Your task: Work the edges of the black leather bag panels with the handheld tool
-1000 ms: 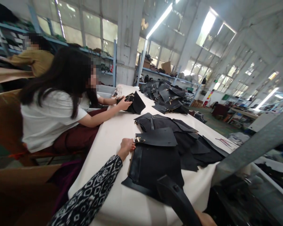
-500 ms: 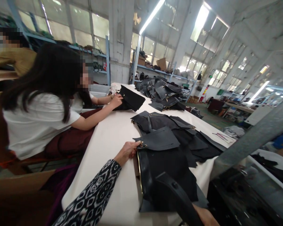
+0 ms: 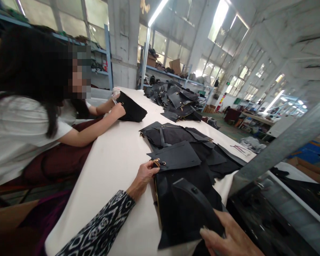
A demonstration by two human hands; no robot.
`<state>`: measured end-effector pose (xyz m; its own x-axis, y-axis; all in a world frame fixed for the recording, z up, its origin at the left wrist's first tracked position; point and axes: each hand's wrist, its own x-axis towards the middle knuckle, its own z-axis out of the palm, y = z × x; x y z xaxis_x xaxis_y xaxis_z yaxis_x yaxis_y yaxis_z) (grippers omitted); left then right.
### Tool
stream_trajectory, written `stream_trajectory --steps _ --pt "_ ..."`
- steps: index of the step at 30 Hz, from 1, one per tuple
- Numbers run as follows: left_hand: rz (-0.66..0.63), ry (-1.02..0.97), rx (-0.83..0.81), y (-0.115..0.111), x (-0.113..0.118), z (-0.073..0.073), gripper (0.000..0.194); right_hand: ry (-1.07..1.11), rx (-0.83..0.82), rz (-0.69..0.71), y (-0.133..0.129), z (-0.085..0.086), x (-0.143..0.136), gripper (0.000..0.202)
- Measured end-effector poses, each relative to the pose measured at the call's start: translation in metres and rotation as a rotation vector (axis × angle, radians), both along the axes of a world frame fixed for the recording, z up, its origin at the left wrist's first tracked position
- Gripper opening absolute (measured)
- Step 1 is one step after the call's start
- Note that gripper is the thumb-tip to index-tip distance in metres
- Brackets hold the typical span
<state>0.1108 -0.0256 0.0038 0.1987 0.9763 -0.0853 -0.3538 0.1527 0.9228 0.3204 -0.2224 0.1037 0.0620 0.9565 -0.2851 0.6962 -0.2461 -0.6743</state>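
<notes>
Our left hand (image 3: 143,175) pinches the gold clasp (image 3: 156,163) on the near corner of a black leather flap (image 3: 177,159), fingers closed on it, while our right hand (image 3: 230,238) grips the stiff black piece (image 3: 196,202) nearer us than that flap. Both lie on the white desk (image 3: 114,160). Beyond the flap, a spread of black panels (image 3: 176,135) appears unhandled, so much seems left. A co-worker's hand (image 3: 118,109) holds another black piece (image 3: 132,108) farther off.

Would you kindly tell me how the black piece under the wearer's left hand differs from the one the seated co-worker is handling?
The near black piece lies flat on a stack of others; the co-worker's black piece lies alone on bare white table. The left hand pinches the near one at its gold fitting, while the co-worker's hand rests on the far one's edge. Both are dark leather-like panels.
</notes>
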Motion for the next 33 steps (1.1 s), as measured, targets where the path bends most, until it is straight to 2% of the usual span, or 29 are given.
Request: stream_trajectory --steps 5,12,17,20,27,33 --pt "-0.035 -0.098 0.101 -0.001 0.004 0.001 0.032 0.187 0.035 0.144 0.024 0.003 -0.006 0.029" --pt "-0.1 -0.116 0.146 -0.005 0.007 0.004 0.032 0.252 0.049 0.119 0.044 -0.001 -0.011 0.028" --pt "-0.212 -0.115 0.206 -0.012 0.008 0.009 0.033 0.302 0.055 0.13 0.057 -0.004 -0.015 0.026" --pt "-0.242 -0.143 0.179 -0.014 0.011 0.008 0.035 0.32 0.083 0.094 0.062 -0.003 -0.013 0.03" --pt "-0.239 -0.31 -0.004 -0.016 0.015 0.01 0.035 0.247 0.094 0.007 0.052 0.01 0.002 0.035" --pt "-0.261 -0.329 -0.02 -0.018 0.012 0.013 0.037 0.278 0.025 0.103 0.039 0.007 -0.004 0.028"
